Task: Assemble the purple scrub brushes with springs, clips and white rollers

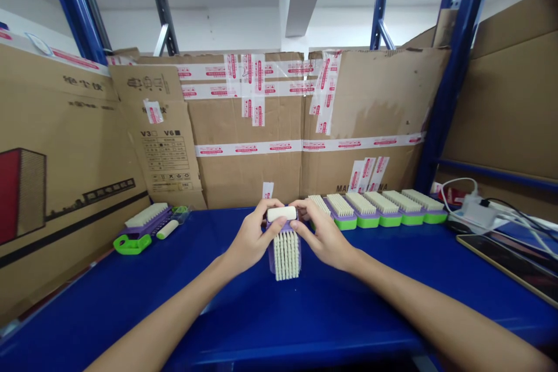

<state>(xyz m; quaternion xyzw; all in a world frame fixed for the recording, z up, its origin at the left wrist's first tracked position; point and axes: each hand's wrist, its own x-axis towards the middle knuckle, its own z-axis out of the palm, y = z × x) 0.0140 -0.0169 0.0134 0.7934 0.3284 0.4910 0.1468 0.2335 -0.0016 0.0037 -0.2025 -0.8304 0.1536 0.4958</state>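
Observation:
At the middle of the blue shelf (270, 314) lies a purple scrub brush (286, 251), bristles up and pointing toward me. A white oblong piece (281, 213) sits at its far end. My left hand (250, 238) pinches the left end of that white piece, fingers closed on it. From the other side my right hand (320, 232) grips the brush's far end and touches the white piece.
A row of several purple-and-green brushes (379, 209) lines the back right. Another brush (146, 222) with a green handle and a small white roller (168, 229) lie at left. Taped cardboard walls surround the shelf. A white charger with cables (477, 209) and a phone (510, 264) rest at right.

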